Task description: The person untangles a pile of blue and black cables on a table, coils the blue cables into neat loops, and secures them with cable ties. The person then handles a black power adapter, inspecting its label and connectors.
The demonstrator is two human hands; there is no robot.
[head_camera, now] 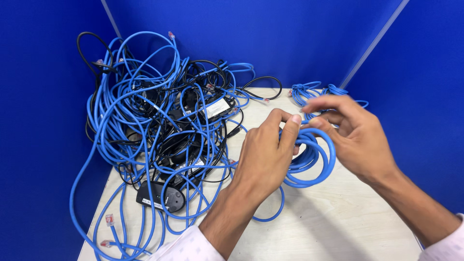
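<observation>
A partitioned work booth: blue panel walls (pixel 251 34) enclose a pale table (pixel 338 217) piled with tangled network cables (pixel 145 125).

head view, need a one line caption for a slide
Both hands, left hand and right hand, hold a coiled blue cable over a pale table, beside a tangled pile of cables.
</observation>
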